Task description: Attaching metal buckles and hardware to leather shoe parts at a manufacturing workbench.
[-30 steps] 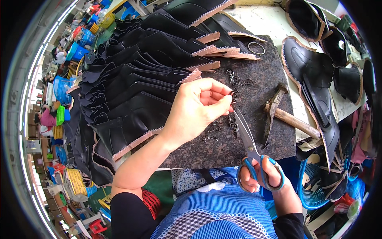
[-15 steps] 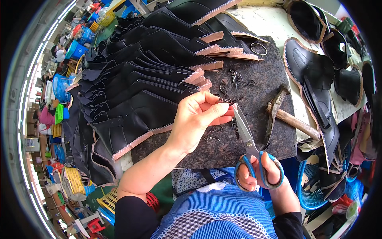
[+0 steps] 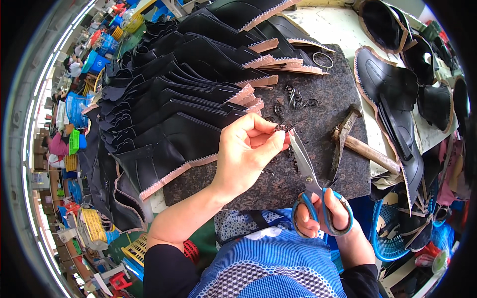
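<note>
Between its thumb and fingertips, my left hand [image 3: 243, 156] pinches a small dark curled piece [image 3: 282, 127], partly covered by the fingers. Its exact kind is hard to make out. My right hand [image 3: 328, 218] grips a pair of scissors [image 3: 307, 171] by blue handles, thumb and fingers through the loops. The blades look nearly closed, their tips right beside the left fingertips and the dark piece. Several similar shiny dark curled pieces [image 3: 294, 98] lie on the speckled stone slab [image 3: 238, 196] beyond my left hand, and others are partly hidden under it.
Black leather boot uppers [image 3: 169, 134] with zigzag-stitched tan edges are piled at left. A wooden-handled hammer [image 3: 370, 153] lies on the slab's right side, near a metal ring [image 3: 323, 60]. More black uppers [image 3: 385, 84] cover the right table; a blue basket [image 3: 380, 238] sits below.
My left hand has turned and shifted slightly left, and the pinched dark piece now lies closer against the fingertips. The scissors have barely moved.
</note>
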Demonstrator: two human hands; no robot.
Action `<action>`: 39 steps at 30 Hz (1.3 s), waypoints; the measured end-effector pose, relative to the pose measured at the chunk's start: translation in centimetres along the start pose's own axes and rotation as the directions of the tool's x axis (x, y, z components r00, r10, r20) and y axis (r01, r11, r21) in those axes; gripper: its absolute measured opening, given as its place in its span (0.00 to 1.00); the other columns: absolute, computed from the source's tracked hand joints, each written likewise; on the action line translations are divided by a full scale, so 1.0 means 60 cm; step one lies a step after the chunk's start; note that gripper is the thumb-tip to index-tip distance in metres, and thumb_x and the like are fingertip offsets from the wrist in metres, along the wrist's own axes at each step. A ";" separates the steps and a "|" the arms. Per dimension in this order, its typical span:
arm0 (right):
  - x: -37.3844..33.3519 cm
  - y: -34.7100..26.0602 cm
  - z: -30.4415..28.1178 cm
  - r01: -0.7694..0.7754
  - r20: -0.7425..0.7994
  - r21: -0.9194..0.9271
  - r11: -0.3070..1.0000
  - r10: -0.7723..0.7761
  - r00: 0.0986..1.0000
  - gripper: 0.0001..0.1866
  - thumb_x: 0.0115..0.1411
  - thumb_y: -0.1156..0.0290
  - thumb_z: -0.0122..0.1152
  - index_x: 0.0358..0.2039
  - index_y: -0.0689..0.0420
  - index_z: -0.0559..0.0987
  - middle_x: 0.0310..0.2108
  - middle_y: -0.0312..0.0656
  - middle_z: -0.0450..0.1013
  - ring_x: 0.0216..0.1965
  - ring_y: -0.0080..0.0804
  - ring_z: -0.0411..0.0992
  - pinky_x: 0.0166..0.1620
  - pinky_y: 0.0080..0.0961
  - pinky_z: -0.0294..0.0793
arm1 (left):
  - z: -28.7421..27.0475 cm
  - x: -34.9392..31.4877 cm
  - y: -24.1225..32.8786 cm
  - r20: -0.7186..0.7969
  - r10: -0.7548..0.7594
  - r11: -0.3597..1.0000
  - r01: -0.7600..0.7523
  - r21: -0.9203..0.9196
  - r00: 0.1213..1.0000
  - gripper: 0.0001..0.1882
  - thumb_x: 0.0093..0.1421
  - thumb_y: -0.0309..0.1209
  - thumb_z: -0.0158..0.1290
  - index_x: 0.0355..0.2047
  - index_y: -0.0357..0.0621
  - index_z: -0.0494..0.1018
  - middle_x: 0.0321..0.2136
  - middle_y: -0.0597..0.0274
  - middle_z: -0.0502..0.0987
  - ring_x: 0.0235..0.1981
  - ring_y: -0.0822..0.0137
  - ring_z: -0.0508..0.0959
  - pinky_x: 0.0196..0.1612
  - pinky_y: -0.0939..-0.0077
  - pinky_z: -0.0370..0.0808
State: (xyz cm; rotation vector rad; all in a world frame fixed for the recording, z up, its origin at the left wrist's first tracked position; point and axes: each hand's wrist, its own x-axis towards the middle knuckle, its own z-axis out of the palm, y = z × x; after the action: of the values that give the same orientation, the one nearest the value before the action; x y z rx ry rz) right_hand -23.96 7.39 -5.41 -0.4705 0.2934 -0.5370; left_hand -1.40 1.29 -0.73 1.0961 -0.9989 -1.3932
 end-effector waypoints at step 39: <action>-0.102 -0.006 -0.037 0.171 0.059 0.312 0.935 -0.198 0.978 0.45 0.60 0.23 0.47 0.28 0.62 0.73 0.15 0.34 0.65 0.14 0.26 0.65 0.18 0.21 0.65 | -0.016 0.049 0.008 0.356 0.146 0.255 -0.383 0.888 0.923 0.13 0.57 0.21 0.59 0.44 0.40 0.79 0.40 0.58 0.77 0.26 0.69 0.79 0.32 0.72 0.78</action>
State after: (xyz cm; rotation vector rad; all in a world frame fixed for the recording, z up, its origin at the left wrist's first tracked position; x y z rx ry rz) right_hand -29.98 9.69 -6.21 -0.2207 0.0764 -0.7301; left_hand -0.44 -1.69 -0.75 1.5071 -2.2367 -0.4773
